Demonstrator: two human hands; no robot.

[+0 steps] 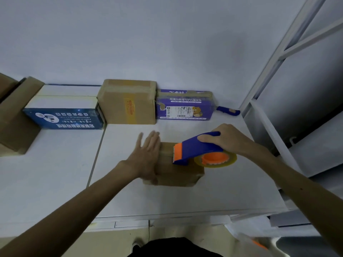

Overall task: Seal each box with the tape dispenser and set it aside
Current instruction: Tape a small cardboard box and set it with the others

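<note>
While the flat left hand (148, 154) steadies the box (181, 175) and the right hand (228, 140) grips the tape dispenser (196, 149), pulling could slide the box

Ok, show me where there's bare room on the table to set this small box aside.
Biggest bare patch: the left table, in front of the blue box, right of the cardboard box at the edge. Also the near strip between the small box and the table's front edge. Crowded: the back row, brown box, purple box, blue-handled tool along the wall.
</note>
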